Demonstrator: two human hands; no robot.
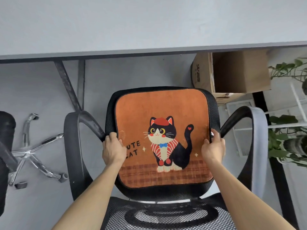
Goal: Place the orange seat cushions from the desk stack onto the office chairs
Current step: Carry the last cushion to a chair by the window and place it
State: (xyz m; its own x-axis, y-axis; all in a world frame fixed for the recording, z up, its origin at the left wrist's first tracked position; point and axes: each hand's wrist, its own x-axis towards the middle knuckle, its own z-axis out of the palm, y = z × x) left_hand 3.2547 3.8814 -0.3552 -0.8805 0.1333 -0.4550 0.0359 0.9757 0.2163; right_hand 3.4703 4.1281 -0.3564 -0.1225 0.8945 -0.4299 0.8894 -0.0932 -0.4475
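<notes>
**Operator:** What's in front of me, biggest first?

**Spotter:** The flat grey table [116,22] fills the top of your view, with its near edge running straight across. Below that edge stands the black mesh office chair with looped armrests [214,110]. Its seat faces the table and its backrest is nearest you.

**Operator:** And the cushion?

**Spotter:** The orange square plush seat cushion printed with a black-and-white cat [162,105] lies flat on the chair's seat. It covers nearly all of it, so only a black mesh rim shows round the cushion's edges. The cat reads upright from where you stand.

**Operator:** Anything else around?

**Spotter:** A brown cardboard box [235,72] sits on the floor under the table's right end. A green leafy plant [285,146] is beside the right armrest. The chrome star base of a second chair [31,151] is on the floor to the left.

**Operator:** My hands?

**Spotter:** Your left grip [113,148] is closed on the cushion's left edge, thumb on top and fingers curled over the side. Your right grip [213,150] clasps the right edge the same way.
</notes>
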